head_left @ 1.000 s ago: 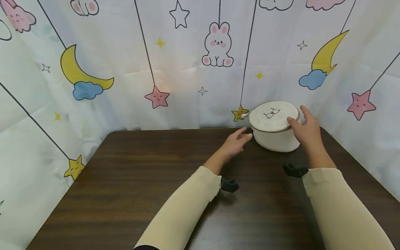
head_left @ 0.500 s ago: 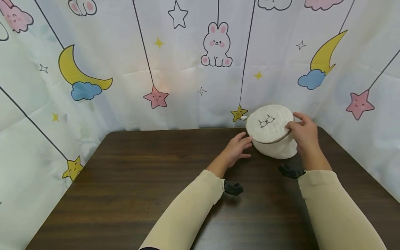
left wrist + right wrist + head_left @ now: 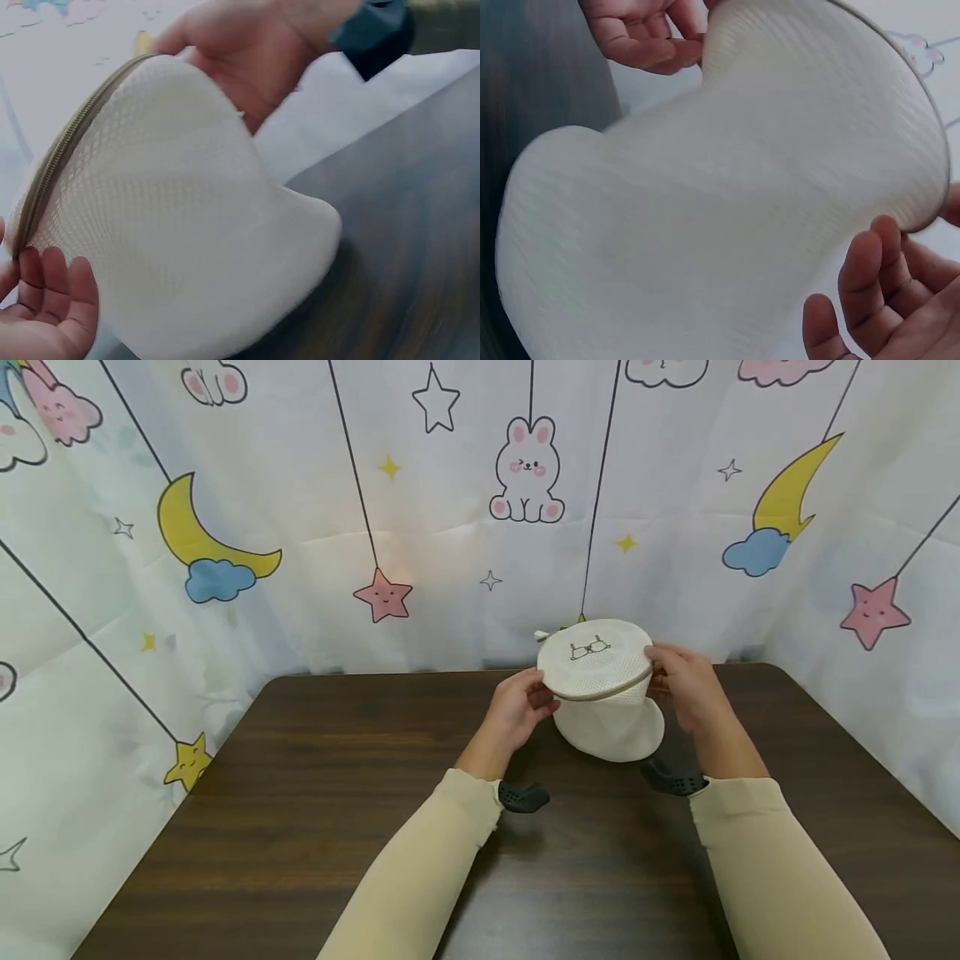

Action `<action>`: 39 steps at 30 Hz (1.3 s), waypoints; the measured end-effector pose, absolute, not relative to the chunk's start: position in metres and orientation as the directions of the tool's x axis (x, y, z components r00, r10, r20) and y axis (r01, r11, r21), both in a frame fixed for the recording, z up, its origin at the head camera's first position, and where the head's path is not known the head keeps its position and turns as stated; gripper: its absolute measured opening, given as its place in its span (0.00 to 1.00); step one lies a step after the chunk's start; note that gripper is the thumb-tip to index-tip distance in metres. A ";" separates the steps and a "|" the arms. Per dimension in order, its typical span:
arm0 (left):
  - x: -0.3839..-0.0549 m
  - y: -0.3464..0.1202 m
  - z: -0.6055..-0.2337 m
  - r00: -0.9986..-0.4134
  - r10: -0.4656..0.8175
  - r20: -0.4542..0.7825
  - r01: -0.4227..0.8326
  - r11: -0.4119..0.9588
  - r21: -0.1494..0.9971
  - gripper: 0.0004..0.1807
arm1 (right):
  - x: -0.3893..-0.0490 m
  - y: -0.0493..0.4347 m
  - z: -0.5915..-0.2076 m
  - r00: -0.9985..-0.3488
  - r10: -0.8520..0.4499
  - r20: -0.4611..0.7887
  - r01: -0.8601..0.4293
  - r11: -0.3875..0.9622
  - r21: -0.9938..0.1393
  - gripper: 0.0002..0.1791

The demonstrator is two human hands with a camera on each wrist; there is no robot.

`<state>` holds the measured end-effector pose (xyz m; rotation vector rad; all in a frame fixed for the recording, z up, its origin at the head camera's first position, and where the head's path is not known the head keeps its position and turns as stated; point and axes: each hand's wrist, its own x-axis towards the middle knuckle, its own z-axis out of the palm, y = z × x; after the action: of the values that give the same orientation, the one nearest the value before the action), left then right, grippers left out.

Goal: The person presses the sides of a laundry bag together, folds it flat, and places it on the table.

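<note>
A cream mesh laundry bag [image 3: 609, 735] with a round flat top and a small dark bra-shaped drawing on it is held between both hands near the far side of the table. Its brown zipper [image 3: 56, 161] runs round the rim of the top and is closed along the visible stretch. My left hand [image 3: 512, 714] pinches the rim at the bag's left, fingers curled under the edge. On the opposite side my right hand [image 3: 686, 689] grips the rim between thumb and fingers. Below the top, the soft side wall narrows and the base flares out, close over the table.
The dark wooden table [image 3: 337, 827] spreads in front and to the left. A white curtain [image 3: 450, 527] printed with stars, moons and a rabbit hangs right behind its far edge. Black straps with dark modules [image 3: 525, 797] sit at both wrists.
The laundry bag has moved left and a little nearer, away from the far right corner. My right hand has taken its rim, and my left hand, earlier loose beside it, now pinches the other side.
</note>
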<state>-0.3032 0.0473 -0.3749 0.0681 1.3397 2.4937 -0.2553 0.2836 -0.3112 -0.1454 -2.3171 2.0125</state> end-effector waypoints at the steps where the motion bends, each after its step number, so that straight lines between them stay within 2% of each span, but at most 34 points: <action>1: -0.304 0.038 -0.375 -0.952 0.290 -0.096 -0.240 -0.513 0.824 0.10 | -0.256 0.280 -0.312 -0.994 0.107 -0.012 0.024 0.109 -0.994 0.25; 4: -0.305 0.013 -0.373 -0.945 0.319 -0.073 -0.233 -0.499 0.834 0.10 | -0.257 0.267 -0.314 -0.996 0.084 -0.005 0.008 0.046 -0.999 0.14; 9: -0.302 -0.023 -0.366 -0.911 0.406 -0.069 -0.267 -0.455 0.849 0.18 | -0.259 0.242 -0.318 -0.999 0.051 0.005 -0.006 -0.021 -1.000 0.07; 13: -0.301 -0.046 -0.362 -0.903 0.426 -0.056 -0.253 -0.422 0.871 0.23 | -0.259 0.227 -0.320 -0.999 0.030 -0.011 0.008 -0.107 -0.994 0.10; 19: -0.300 -0.072 -0.357 -0.933 0.358 -0.044 -0.195 -0.397 0.897 0.23 | -0.260 0.212 -0.321 -0.999 -0.031 -0.041 0.045 -0.157 -0.987 0.19; 25: -0.298 -0.088 -0.353 -0.961 0.273 -0.052 -0.164 -0.405 0.899 0.19 | -0.260 0.200 -0.323 -0.997 -0.076 -0.028 0.036 -0.110 -0.993 0.31; 31: -0.297 -0.089 -0.350 -0.979 0.189 -0.079 -0.149 -0.388 0.910 0.15 | -0.261 0.194 -0.325 -0.993 -0.100 -0.058 0.064 -0.058 -0.996 0.36; 34: -0.297 -0.089 -0.349 -0.985 0.148 -0.087 -0.137 -0.364 0.921 0.14 | -0.262 0.192 -0.327 -0.990 -0.128 -0.061 0.065 -0.031 -0.997 0.34; 39: -0.296 -0.088 -0.348 -0.991 0.104 -0.081 -0.110 -0.313 0.943 0.09 | -0.262 0.193 -0.330 -0.984 -0.160 -0.080 0.070 0.063 -0.996 0.23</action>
<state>-0.2962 -0.0879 -0.3476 -0.0076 1.7564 2.4430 -0.2620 0.1927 -0.3304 0.1032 -2.4060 2.2717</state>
